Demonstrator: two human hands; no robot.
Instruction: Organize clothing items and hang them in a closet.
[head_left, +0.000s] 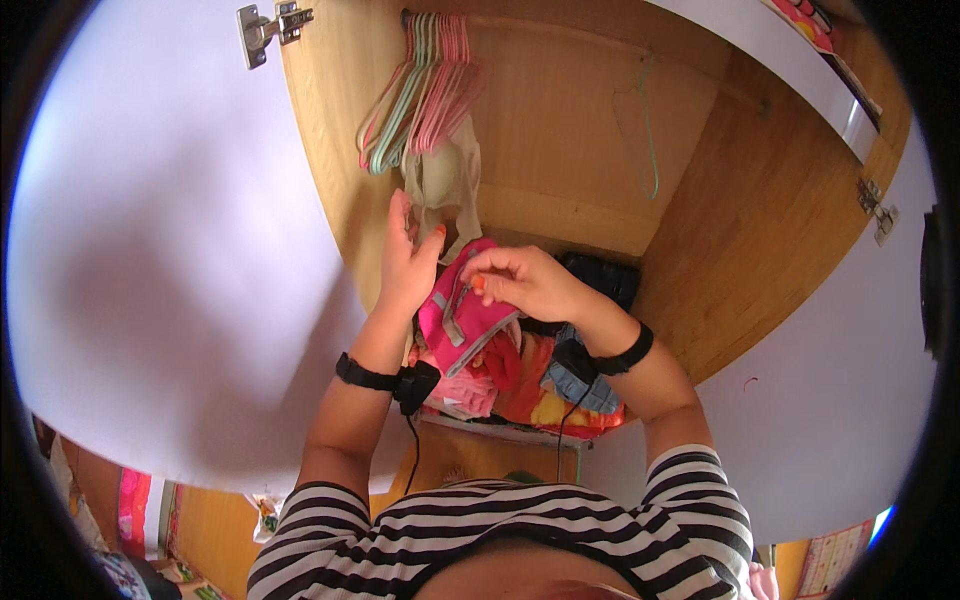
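My left hand (411, 259) is raised, thumb and fingers apart, just in front of a pale bra-like garment (441, 180) hanging below the hangers. Nothing shows in its grasp, though part of the palm is turned away. With fingers bent, my right hand (525, 281) is over a bright pink fabric item (472, 326) with grey trim and a grey strap. Whether these fingers pinch the fabric is unclear. The pink item rests tilted on a pile of clothes in the wardrobe. Pink and green clothes hangers (435, 90) are bunched on the rail at upper left.
A single green hanger (651, 142) hangs farther right. Below are folded jeans (589, 382), a red cloth (502, 364), pink fabric (465, 394) and a black item (607, 277). Wardrobe doors stand open at left (180, 262) and right (810, 390). Cables run from my wrist straps.
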